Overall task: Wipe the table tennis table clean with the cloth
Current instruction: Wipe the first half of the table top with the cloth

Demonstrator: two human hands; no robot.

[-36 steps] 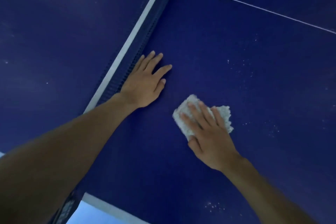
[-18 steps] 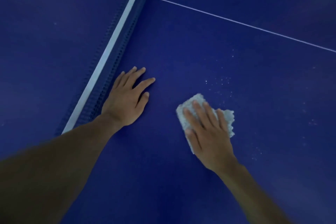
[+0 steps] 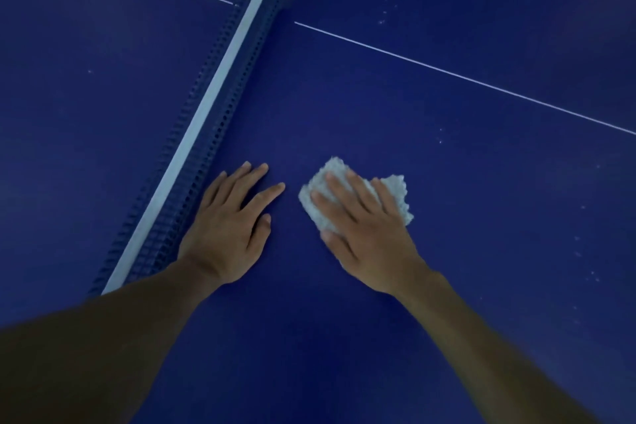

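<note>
The dark blue table tennis table (image 3: 395,107) fills the view. A small white fluffy cloth (image 3: 395,188) lies flat on it, right of centre. My right hand (image 3: 368,234) presses on the cloth with straight, spread fingers and covers most of it. My left hand (image 3: 227,231) rests flat on the bare table just left of the cloth, fingers straight, beside the net. A narrow gap separates the two hands.
The net (image 3: 206,120) with its white top band runs diagonally from the lower left to the top centre. A thin white centre line (image 3: 447,70) crosses the table beyond the hands. Small white specks (image 3: 585,251) dot the surface at the right and the top.
My right hand has slid the cloth left and away from me, closer to my left hand and clear of the specks. The view has shifted further along the net.
</note>
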